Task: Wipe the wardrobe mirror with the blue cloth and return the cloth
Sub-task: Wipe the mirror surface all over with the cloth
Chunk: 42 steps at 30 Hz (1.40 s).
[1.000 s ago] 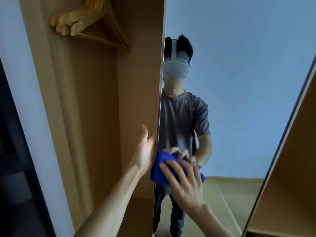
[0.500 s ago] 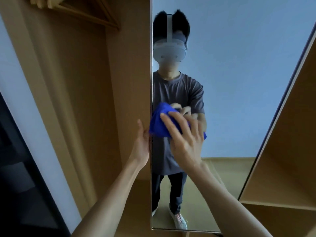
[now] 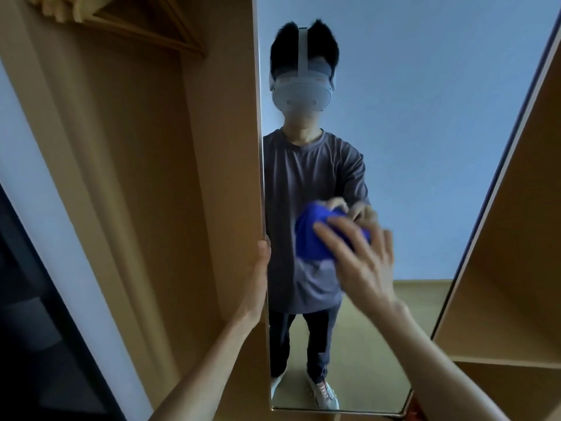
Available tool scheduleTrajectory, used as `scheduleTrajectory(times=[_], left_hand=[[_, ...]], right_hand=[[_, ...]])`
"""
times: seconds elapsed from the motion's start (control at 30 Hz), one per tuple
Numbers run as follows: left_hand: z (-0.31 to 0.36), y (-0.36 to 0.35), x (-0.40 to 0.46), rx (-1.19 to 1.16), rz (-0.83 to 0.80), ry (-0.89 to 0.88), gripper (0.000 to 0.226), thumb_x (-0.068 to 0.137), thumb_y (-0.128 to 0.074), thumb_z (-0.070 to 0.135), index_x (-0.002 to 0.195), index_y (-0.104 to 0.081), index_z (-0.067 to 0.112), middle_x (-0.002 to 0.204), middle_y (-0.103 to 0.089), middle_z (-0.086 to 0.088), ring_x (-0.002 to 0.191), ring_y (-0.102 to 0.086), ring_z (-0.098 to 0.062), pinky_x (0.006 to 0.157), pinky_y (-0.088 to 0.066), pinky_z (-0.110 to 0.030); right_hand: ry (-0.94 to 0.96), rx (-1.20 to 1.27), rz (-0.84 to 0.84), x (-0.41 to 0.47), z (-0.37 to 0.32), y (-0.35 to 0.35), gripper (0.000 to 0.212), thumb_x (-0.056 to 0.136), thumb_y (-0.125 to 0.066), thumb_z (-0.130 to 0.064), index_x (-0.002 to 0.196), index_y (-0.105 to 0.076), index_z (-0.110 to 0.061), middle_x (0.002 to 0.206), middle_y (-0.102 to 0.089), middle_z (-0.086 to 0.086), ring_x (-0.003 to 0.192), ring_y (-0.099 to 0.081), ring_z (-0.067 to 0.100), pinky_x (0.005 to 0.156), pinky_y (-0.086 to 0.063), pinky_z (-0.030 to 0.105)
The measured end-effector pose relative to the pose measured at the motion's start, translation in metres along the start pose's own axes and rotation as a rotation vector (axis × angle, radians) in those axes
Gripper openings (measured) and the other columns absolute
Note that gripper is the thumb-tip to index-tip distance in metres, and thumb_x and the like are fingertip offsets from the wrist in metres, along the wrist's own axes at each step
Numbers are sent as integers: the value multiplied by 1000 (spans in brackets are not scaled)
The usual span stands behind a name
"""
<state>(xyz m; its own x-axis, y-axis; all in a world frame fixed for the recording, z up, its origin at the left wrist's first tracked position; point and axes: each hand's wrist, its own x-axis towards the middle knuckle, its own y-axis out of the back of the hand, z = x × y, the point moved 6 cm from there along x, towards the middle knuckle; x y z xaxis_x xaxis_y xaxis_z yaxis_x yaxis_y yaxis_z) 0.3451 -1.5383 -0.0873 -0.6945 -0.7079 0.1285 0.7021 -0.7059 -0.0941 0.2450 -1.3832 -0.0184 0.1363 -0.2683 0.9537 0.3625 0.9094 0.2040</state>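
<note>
While the blue cloth (image 3: 312,238) is pressed flat against the mirror (image 3: 425,147), it is covered from the right by the right hand (image 3: 361,262), whose fingers (image 3: 334,238) are spread and nearly straight over the bunched fabric; the hand is blurred, so it cannot be told whether any fingertip is curled round the cloth. The cloth is located on the lower middle of the glass, slightly right of the mirror's left edge and level with the reflected person's waist. The left edge of the mirror door (image 3: 224,177) is held by the left hand (image 3: 261,268), with the palm laid against the wooden outer face and the fingertips hooked round the edge toward the glass. Both forearms are extended upward from the bottom of the view. A standing person with a white headset is shown in the reflection, along with a pale blue wall and a light floor. Wooden hangers (image 3: 100,16) are seen at the upper left inside the open wardrobe (image 3: 130,208). A wooden shelf (image 3: 501,357) is visible at the lower right, beside the mirror's slanted right edge.
</note>
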Motion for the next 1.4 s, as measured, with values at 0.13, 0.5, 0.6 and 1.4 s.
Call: scheduleTrajectory(times=[0.13,0.5,0.6,1.4], left_hand=[[25,-4,8,58,-1,-122,116,59,-36,100,155,-27,35,161,-24,18,147,-23,0,114,-13,-26],[39,-11,18,-4,195,-155,76,89,-27,67,152,-36,25,135,-41,22,126,-36,8,80,-30,6],[36,-9,19,20,224,-150,68,86,-26,72,136,-50,33,121,-50,30,111,-46,13,92,-31,-10],[34,-13,18,24,277,-163,62,74,-31,80,104,-56,31,104,-59,19,85,-59,17,74,-42,-5]], right_hand=[[-232,-40,132,39,40,19,55,90,-64,-2,138,-56,-28,134,-61,6,104,-56,37,83,-41,45],[107,-30,-273,-100,-17,-8,48,91,-59,-12,134,-59,-32,132,-67,-1,106,-59,33,82,-45,44],[-4,-41,-193,-70,24,11,39,104,-45,-11,135,-62,-30,135,-66,2,103,-62,37,80,-45,44],[-213,-155,-63,-57,134,67,69,78,-69,0,138,-51,-28,136,-51,9,108,-50,37,85,-39,47]])
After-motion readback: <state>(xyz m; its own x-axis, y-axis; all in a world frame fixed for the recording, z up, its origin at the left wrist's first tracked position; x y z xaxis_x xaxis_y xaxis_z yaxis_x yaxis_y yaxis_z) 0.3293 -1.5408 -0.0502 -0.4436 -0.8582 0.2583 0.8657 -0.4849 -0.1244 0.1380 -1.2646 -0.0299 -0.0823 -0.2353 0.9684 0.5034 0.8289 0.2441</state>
